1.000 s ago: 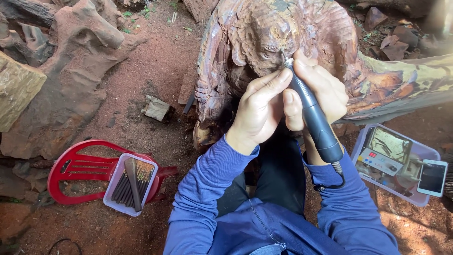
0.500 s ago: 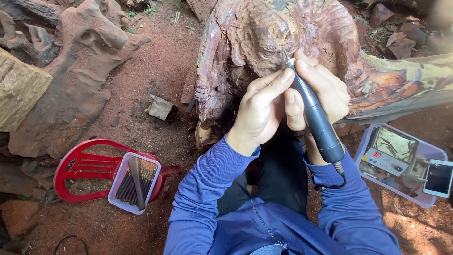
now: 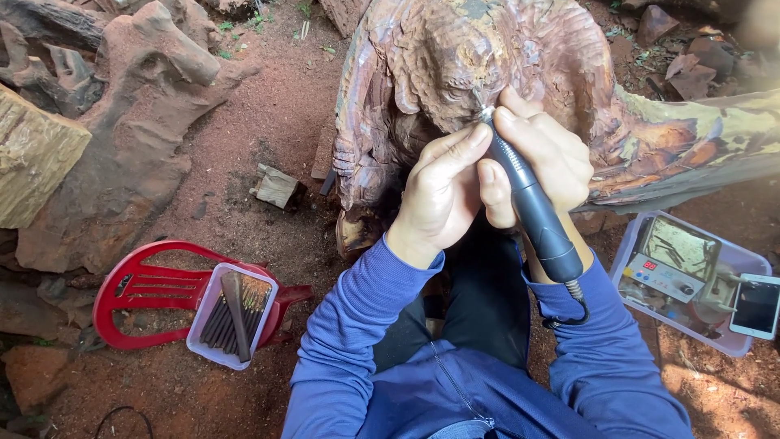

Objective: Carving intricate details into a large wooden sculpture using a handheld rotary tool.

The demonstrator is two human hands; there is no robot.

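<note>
Our right hand (image 3: pixel 548 154) pinched the slim black rotary handpiece (image 3: pixel 532 207) near its tip, fingers curled tight around the barrel and the thumb pressed along its side, just above the centre of the frame. The tool slanted from lower right up to upper left, its fine bit meeting the reddish wood carving (image 3: pixel 455 65) that filled the top centre. Our left hand (image 3: pixel 439 191) lay close against the right, fingers pressed together and extended, fingertips touching the tool's neck beside the bit. Both wrists rose from blue sleeves, forearms converging from the bottom of the frame into a narrow wedge. A dark cable (image 3: pixel 573 313) curled from the handpiece's rear end at our right forearm. At lower right sat a clear plastic bin (image 3: pixel 735 345) holding a small control box (image 3: pixel 665 276), with a phone (image 3: pixel 756 305) resting on its rim. At lower left, a red plastic stool (image 3: pixel 134 293) lay on the red earth, with a tray of dark burrs and files (image 3: pixel 234 313) on it. Rough logs and root stumps (image 3: pixel 122 122) crowded the upper left.
</note>
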